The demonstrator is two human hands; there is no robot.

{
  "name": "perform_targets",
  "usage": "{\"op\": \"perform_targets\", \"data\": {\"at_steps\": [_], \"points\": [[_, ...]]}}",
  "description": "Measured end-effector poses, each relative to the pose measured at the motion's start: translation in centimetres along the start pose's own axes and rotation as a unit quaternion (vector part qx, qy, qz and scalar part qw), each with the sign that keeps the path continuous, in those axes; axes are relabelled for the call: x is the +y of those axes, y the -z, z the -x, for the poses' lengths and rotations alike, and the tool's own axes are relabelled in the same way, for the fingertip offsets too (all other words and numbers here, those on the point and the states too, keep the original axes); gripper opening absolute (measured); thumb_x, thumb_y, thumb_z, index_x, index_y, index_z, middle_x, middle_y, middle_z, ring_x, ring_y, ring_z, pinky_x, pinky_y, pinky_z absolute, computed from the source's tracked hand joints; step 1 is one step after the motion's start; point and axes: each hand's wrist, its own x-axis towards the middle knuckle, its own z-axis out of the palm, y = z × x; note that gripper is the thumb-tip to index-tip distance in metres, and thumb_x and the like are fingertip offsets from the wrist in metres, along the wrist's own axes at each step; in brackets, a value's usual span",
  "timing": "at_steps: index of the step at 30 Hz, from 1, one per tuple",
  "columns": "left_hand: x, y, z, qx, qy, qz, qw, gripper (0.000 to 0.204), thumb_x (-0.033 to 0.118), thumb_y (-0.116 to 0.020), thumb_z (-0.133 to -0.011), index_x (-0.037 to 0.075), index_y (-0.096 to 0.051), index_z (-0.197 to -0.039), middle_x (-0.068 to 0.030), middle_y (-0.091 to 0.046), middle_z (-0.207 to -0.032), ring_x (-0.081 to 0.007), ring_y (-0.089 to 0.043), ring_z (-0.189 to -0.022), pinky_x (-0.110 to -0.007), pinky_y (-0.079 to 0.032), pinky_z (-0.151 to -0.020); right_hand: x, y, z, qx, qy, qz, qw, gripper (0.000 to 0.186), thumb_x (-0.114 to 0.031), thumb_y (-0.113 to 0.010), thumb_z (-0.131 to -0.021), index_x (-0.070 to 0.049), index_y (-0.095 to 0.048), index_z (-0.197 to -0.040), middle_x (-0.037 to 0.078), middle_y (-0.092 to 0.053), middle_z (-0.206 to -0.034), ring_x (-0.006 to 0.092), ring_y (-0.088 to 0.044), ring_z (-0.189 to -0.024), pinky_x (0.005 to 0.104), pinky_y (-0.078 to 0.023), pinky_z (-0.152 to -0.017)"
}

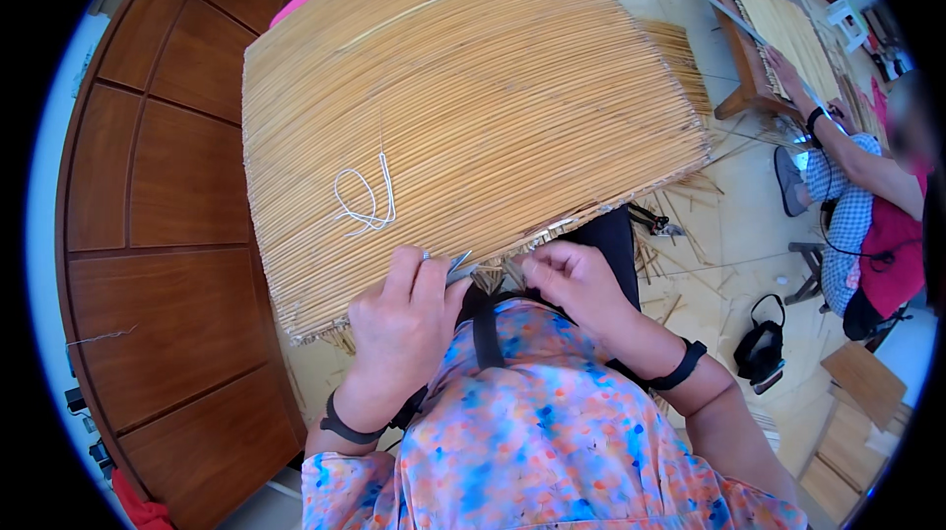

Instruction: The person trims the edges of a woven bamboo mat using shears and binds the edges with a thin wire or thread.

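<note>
A large mat of straw-coloured reed stems [463,97] lies spread in front of me, its near edge just above my lap. My left hand [404,303] is closed at that edge around a small pointed metal tool [460,261]; its grip hides the rest of the tool. Beside it, my right hand [581,286] pinches at the mat's near edge, thumb against fingers. What sits in that pinch is too small to make out. On the mat, above my left hand, rests a looped white thread [367,222] with a thin needle [381,131] at its upper end.
Wooden cabinet panels [187,175] rise close on the left. Pruning shears [655,222] and cut reed pieces [680,244] lie right of the mat. A black bag [761,348] is on the floor. At far right, a seated person works at a low wooden table [734,67].
</note>
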Motion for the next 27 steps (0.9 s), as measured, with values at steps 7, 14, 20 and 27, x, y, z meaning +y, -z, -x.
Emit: {"op": "perform_targets", "data": {"at_steps": [7, 14, 20, 27], "points": [[1.1, -0.6, -1.5, 0.004, -0.003, 0.040, 0.999, 0.032, 0.017, -0.079, -0.067, 0.010, -0.061, -0.092, -0.0055, -0.052, -0.085, -0.0204, -0.058, -0.054, -0.032, -0.046, -0.045, -0.1, 0.1, -0.7, 0.033, -0.022, -0.106, 0.994, 0.022, -0.018, -0.063, -0.091, -0.003, -0.061, -0.075, -0.006, -0.047, -0.059, 0.0022, -0.035, -0.049, 0.0221, -0.024, -0.043], [1.7, -3.4, -3.6, -0.010, -0.083, 0.061, 0.995, 0.019, 0.010, -0.066, -0.071, 0.009, -0.059, -0.089, -0.0063, -0.049, -0.079, -0.0221, -0.056, -0.052, -0.035, -0.044, -0.043, -0.2, 0.6, -0.5, 0.002, -0.039, -0.155, 0.987, 0.013, -0.010, -0.060, -0.090, -0.002, -0.062, -0.079, -0.003, -0.050, -0.062, 0.0034, -0.039, -0.051, 0.0205, -0.028, -0.045], [2.0, -3.5, -4.1, -0.038, -0.084, 0.050, 0.994, 0.009, 0.006, -0.060, -0.075, 0.007, -0.056, -0.084, -0.0065, -0.048, -0.076, -0.0215, -0.053, -0.050, -0.034, -0.043, -0.042, -0.3, 1.1, -0.1, -0.004, -0.068, -0.166, 0.984, 0.008, -0.006, -0.058, -0.089, -0.001, -0.063, -0.089, 0.002, -0.057, -0.071, 0.0060, -0.046, -0.055, 0.0190, -0.034, -0.049], [1.3, -1.6, -2.8, -0.104, -0.181, 0.183, 0.961, 0.022, 0.012, -0.071, -0.068, 0.008, -0.054, -0.081, -0.0066, -0.050, -0.078, -0.0209, -0.057, -0.053, -0.033, -0.045, -0.043, -0.4, 2.1, 0.3, 0.034, -0.039, -0.181, 0.982, 0.014, -0.014, -0.060, -0.092, -0.001, -0.063, -0.086, -0.003, -0.051, -0.068, 0.0026, -0.037, -0.053, 0.0191, -0.025, -0.045]]}}
